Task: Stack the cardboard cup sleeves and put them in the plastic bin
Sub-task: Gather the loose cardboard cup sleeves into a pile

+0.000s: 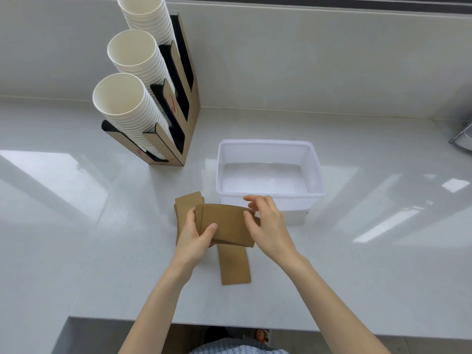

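Status: stacking under way, binning not started. Left hand (194,233) grips a small stack of cardboard sleeves (224,224) at its left end, thumb on top, held just above the worktop (102,251). Right hand (265,221) has fingers loosely curled over the stack's right edge, apparently squaring it; firm grip or light touch, cannot tell. Still loose on the worktop: one sleeve (235,267) lying lengthwise below the stack, and more sleeves (187,200) partly hidden behind the left hand. Plastic bin (315,169) sits just beyond the hands, empty. Remaining: gather the loose sleeves, align, place the stack in the bin.
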The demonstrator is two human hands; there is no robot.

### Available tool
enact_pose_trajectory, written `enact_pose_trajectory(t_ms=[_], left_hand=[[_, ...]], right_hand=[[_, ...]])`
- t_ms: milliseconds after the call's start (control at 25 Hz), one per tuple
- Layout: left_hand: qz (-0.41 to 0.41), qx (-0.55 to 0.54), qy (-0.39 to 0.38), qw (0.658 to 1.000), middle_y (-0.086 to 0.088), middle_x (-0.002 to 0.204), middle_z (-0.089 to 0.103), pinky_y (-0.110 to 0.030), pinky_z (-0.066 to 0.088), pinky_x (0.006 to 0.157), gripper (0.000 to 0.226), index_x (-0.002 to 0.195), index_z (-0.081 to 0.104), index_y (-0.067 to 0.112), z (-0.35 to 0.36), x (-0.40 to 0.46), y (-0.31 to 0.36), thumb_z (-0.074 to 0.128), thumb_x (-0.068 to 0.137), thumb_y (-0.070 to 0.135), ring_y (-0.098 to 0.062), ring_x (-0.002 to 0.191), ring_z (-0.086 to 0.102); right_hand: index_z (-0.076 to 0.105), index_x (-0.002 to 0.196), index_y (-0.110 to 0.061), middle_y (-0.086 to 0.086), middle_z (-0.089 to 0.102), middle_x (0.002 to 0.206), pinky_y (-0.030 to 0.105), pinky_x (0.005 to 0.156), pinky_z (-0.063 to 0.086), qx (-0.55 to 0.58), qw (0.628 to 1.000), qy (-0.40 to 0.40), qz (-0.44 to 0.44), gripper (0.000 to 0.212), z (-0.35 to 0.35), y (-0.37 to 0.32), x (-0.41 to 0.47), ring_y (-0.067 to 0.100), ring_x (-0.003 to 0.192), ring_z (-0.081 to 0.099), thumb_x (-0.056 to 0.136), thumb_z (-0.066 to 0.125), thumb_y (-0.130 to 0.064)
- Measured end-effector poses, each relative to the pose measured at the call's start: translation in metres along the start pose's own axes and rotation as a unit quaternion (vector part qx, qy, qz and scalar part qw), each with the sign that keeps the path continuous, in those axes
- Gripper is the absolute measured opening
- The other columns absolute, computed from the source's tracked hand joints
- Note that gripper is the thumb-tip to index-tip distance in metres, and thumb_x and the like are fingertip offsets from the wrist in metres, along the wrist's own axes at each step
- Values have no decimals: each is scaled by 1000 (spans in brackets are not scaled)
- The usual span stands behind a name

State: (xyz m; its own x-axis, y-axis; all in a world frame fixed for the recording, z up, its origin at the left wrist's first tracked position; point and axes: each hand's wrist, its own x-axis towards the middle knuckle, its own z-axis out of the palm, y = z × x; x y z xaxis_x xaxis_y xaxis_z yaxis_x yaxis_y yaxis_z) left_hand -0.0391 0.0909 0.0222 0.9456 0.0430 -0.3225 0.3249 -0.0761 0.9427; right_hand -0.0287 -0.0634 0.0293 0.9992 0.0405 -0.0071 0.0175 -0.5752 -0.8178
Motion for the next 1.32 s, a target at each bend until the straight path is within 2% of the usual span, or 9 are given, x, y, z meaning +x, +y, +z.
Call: enact_pose_trajectory(t_ms=[80, 160, 320, 480, 640, 840, 1040, 1160, 1320], left_hand=[[-6, -16, 21, 1000, -1, 109, 59, -42, 52, 87, 37, 122, 42, 19, -12, 2, 0, 51, 87, 9, -23, 104, 59], [-1, -19, 43, 999, -1, 111, 57, -38, 48, 89, 32, 116, 43, 21, -22, 3, 2, 50, 88, 10, -23, 107, 57], [9, -19, 65, 998, -5, 116, 55, -35, 45, 94, 30, 114, 42, 20, -30, 3, 3, 50, 88, 9, -21, 107, 54], [8, -14, 69, 998, -4, 115, 54, -33, 44, 90, 33, 118, 41, 18, -30, 3, 1, 50, 88, 10, -21, 106, 53], [8, -14, 69, 998, -3, 115, 54, -34, 44, 91, 32, 117, 41, 19, -30, 3, 1, 50, 88, 9, -21, 107, 53], [8, -11, 74, 997, -4, 118, 52, -35, 44, 93, 40, 126, 38, 14, -32, 4, 2, 50, 88, 9, -20, 107, 52], [7, -12, 64, 998, -3, 116, 52, -34, 44, 92, 39, 125, 38, 15, -29, 5, 3, 50, 88, 10, -21, 107, 52], [9, -16, 58, 998, -3, 115, 52, -31, 43, 86, 37, 124, 39, 16, -25, 5, 4, 49, 88, 10, -19, 104, 51], [10, -21, 46, 999, -2, 115, 53, -29, 44, 82, 32, 117, 41, 20, -21, 7, 5, 49, 88, 9, -19, 104, 52]], right_hand=[[52, 119, -14, -7, 46, 103, 21, 84, 40, -24, 999, 10, 38, 28, 0, 10, -1, 9, 100, 50, 92, 44, -16], [53, 115, -14, -5, 51, 100, 27, 83, 42, -75, 994, -10, 80, 26, 7, 20, -5, 16, 101, 54, 91, 44, -20], [43, 124, -11, 8, 48, 125, 36, 98, 34, -178, 960, -125, 174, 51, 36, 27, -15, 26, 121, 41, 84, 53, -42], [37, 124, -4, 13, 38, 128, 37, 97, 32, -268, 936, -110, 199, 78, 56, 23, -19, 30, 119, 35, 72, 61, -57], [34, 125, -3, 13, 35, 129, 36, 96, 31, -287, 930, -103, 204, 78, 65, 21, -19, 30, 119, 33, 72, 65, -50], [35, 122, -4, 13, 48, 126, 38, 95, 36, -228, 941, -98, 230, 60, 59, 22, -17, 31, 119, 44, 79, 65, -34], [45, 115, -11, 7, 57, 92, 33, 75, 44, -39, 958, -78, 274, 31, 23, 38, -9, 25, 84, 54, 84, 52, -13], [55, 112, -11, 14, 66, 104, 28, 68, 45, 1, 961, -46, 272, 29, -1, 46, -8, 22, 83, 55, 84, 47, -7], [60, 107, -13, 8, 64, 104, 17, 57, 40, 11, 970, -12, 242, 30, -37, 44, -9, 20, 84, 54, 86, 40, -7]])
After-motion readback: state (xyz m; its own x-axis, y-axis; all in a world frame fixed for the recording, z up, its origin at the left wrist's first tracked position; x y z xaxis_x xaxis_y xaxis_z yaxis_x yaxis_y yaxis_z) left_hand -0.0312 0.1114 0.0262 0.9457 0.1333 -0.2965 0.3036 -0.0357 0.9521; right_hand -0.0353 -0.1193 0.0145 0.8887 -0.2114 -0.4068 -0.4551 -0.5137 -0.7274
